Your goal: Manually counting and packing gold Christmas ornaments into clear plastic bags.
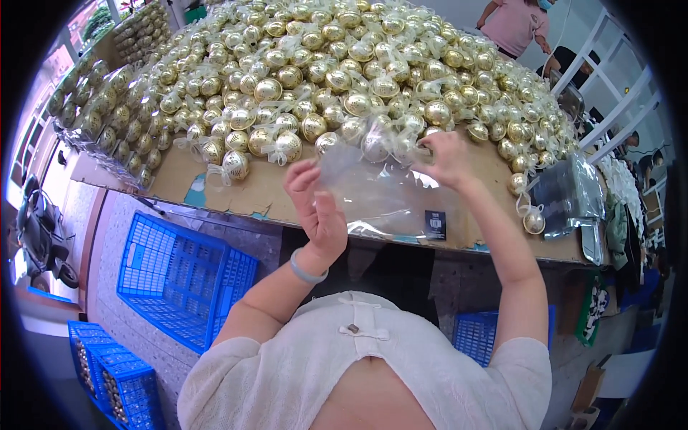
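Here, a clear bag [380,190] is pinched by both hands, left hand [315,204] and right hand [448,159], mid-frame; it looks empty, with a heap of gold balls [322,64] unbagged above.

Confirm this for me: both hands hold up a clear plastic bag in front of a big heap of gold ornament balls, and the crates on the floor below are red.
Wrong on one point: the crates are blue, not red, as the head view shows. The rest stands: the left hand and right hand hold up a clear plastic bag in front of the big heap of gold ornament balls.
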